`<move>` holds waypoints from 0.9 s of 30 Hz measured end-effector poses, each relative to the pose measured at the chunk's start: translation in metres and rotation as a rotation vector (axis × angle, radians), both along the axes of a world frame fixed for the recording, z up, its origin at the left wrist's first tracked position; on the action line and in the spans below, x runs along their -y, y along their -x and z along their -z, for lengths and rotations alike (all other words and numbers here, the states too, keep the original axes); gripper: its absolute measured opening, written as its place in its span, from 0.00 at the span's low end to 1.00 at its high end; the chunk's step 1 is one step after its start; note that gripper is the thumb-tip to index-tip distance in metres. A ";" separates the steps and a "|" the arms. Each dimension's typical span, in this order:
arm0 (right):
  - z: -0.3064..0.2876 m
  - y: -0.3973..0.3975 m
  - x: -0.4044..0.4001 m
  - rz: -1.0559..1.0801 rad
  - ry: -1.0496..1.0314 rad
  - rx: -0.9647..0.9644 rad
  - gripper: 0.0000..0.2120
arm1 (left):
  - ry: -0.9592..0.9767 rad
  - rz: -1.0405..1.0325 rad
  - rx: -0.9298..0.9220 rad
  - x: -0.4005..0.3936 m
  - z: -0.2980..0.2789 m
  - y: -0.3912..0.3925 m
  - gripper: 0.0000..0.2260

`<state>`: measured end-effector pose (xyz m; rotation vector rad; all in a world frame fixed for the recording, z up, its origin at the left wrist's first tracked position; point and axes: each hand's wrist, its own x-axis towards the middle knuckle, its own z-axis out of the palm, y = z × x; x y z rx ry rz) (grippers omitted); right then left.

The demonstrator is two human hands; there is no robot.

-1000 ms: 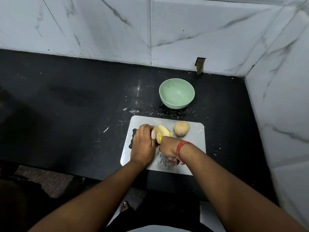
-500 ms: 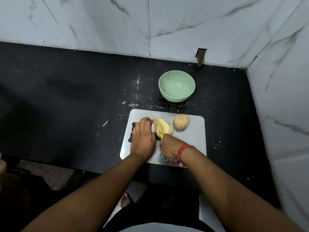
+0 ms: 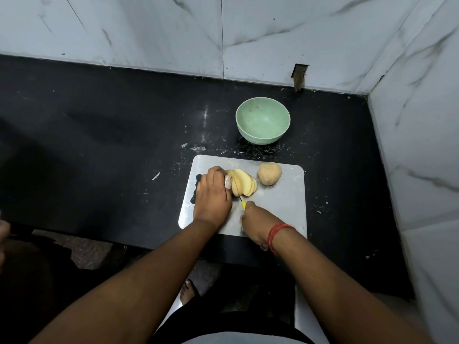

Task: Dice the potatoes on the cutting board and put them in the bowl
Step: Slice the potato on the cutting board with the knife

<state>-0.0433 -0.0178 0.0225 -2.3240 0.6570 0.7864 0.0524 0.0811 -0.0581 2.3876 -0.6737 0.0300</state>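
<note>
This is a home kitchen corner. A dark polished stone surface (image 3: 99,135), dusted with pale crumbs, runs into white marble-look wall tiles (image 3: 149,28) on two sides. On it lie a grey cutting board (image 3: 285,204) with a half-sliced potato (image 3: 244,182) and a whole potato (image 3: 269,173), and behind the board stands a pale green bowl (image 3: 262,120). Below the edge, a speckled floor (image 3: 92,252) and a sandalled foot (image 3: 187,291) show

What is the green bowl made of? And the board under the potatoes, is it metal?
The bowl looks like matte plastic: pale green, dull, with no sharp glints, though glazed ceramic can't be ruled out. The cutting board looks like brushed metal, perhaps steel: thin, silver-grey, with a soft sheen and rounded corners.
</note>
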 end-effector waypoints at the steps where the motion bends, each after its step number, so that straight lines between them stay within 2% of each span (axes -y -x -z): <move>1: 0.001 0.002 0.000 0.008 0.000 -0.004 0.17 | 0.000 0.004 -0.002 0.000 0.000 0.000 0.18; 13: 0.010 0.033 0.000 -0.008 0.010 -0.001 0.13 | 0.008 0.016 -0.004 -0.002 -0.002 0.000 0.18; 16: 0.009 0.042 0.000 -0.006 0.008 -0.007 0.06 | 0.013 0.014 -0.018 -0.002 -0.002 0.000 0.19; 19: 0.005 0.048 0.003 -0.013 -0.003 -0.006 0.09 | 0.025 0.010 -0.028 -0.003 -0.002 0.000 0.18; 22: 0.000 0.052 0.004 0.015 -0.042 0.030 0.03 | 0.051 0.010 -0.039 -0.004 -0.003 0.000 0.19; 27: -0.009 0.050 0.000 0.145 -0.113 0.159 0.06 | 0.099 0.016 -0.060 -0.005 -0.003 -0.001 0.14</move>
